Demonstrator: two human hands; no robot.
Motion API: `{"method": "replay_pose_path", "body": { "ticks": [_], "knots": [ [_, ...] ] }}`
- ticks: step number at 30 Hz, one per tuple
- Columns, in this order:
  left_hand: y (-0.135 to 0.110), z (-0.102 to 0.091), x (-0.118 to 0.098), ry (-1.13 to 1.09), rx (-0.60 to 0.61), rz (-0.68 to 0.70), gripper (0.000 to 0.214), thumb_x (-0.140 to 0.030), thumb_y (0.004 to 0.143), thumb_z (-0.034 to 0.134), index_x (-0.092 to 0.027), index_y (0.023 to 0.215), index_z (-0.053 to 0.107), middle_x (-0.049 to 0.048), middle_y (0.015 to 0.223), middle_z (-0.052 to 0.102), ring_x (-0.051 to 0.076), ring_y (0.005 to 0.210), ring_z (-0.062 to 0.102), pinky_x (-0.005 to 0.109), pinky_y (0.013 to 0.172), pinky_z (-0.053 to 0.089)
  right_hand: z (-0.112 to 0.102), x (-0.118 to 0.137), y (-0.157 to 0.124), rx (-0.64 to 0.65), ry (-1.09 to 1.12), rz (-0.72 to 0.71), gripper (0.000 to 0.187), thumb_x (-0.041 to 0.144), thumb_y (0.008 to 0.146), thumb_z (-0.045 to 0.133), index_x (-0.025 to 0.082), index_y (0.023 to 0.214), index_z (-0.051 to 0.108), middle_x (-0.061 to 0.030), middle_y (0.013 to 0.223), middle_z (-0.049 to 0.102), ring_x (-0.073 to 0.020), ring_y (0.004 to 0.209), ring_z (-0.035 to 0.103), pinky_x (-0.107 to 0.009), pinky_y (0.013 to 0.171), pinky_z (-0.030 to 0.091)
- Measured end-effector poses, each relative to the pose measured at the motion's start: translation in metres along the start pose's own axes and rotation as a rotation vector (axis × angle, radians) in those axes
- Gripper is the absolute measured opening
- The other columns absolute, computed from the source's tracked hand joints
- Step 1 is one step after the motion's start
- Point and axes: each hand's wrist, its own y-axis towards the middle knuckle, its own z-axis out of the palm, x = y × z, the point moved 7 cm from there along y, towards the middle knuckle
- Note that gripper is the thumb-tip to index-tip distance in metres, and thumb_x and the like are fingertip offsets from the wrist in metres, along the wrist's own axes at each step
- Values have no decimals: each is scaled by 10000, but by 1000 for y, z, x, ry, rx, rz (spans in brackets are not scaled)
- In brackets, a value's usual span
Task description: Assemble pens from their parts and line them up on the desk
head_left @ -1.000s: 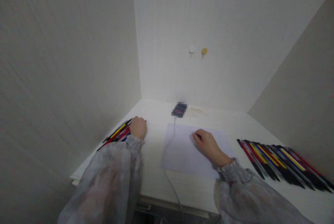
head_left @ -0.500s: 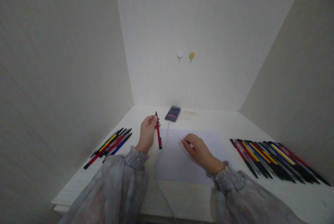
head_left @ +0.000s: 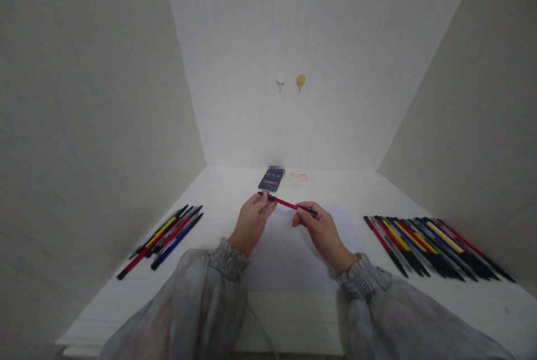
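A red pen with black ends (head_left: 287, 203) is held level above a white sheet of paper (head_left: 289, 253) on the white table (head_left: 293, 315). My left hand (head_left: 252, 221) pinches its left end. My right hand (head_left: 319, 228) pinches its right end. Both hands hover over the sheet, fingers closed on the pen.
Several pens (head_left: 164, 234) in red, yellow, blue and black lie in a bunch at the left. A long row of several more pens (head_left: 432, 246) lies at the right. A phone (head_left: 271, 181) with a cable rests at the back. Two hooks (head_left: 290, 80) stick to the wall.
My left hand picked a red pen from the left bunch and carried it to the middle. My right hand rose from the paper and took its other end.
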Motion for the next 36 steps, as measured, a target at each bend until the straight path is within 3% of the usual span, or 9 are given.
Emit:
{"method": "replay_pose_path", "body": {
  "ticks": [4,8,13,17,19,24,32,36],
  "knots": [
    [-8,-1,5,179,91,-101,179,-232,623,645,-125,749,577,24,739,570,95,676,540,249,719,443,-21,1,8,-145,207,53,146,268,667,615,152,735,558,25,540,561,-82,495,512,-225,529,426],
    [-11,-2,8,366,163,-104,232,-303,627,635,-107,736,578,29,714,576,66,564,512,212,595,443,-29,-3,10,-180,277,77,163,308,682,598,149,681,564,36,507,519,-64,454,459,-200,470,387],
    [-6,-12,6,550,68,-39,321,-416,656,573,-107,576,548,-8,486,507,56,378,433,220,441,428,-26,5,8,-145,132,-6,150,294,671,609,161,730,575,38,519,519,-71,484,462,-206,495,366],
    [-5,-17,4,554,37,-55,359,-450,668,548,-115,537,541,-20,408,468,55,322,406,187,359,361,-21,10,5,-84,54,-17,158,295,676,598,176,779,581,25,576,539,-88,535,487,-234,549,384],
    [-5,-17,4,470,42,-73,349,-438,673,552,-108,563,557,-5,440,501,53,347,427,180,382,377,-21,12,5,-68,51,-13,145,289,688,582,186,790,578,25,588,536,-93,545,491,-242,558,390],
    [-4,-13,2,184,70,-68,222,-268,672,608,-132,847,594,37,749,605,65,598,550,198,640,462,-22,12,5,-53,103,21,135,272,684,577,183,787,580,16,609,547,-93,546,503,-242,550,407],
    [0,-21,-1,131,-28,-16,172,-211,647,632,-110,782,599,11,683,584,61,618,545,194,671,458,-26,-2,7,-77,102,136,295,414,708,534,139,805,580,32,464,511,-66,364,438,-199,374,347],
    [2,-27,1,135,-85,3,160,-195,636,639,-98,757,598,20,680,593,68,623,553,207,691,462,-31,-8,9,-121,48,180,263,341,613,646,133,759,578,2,551,587,-87,464,530,-228,488,437]
  ]
}}
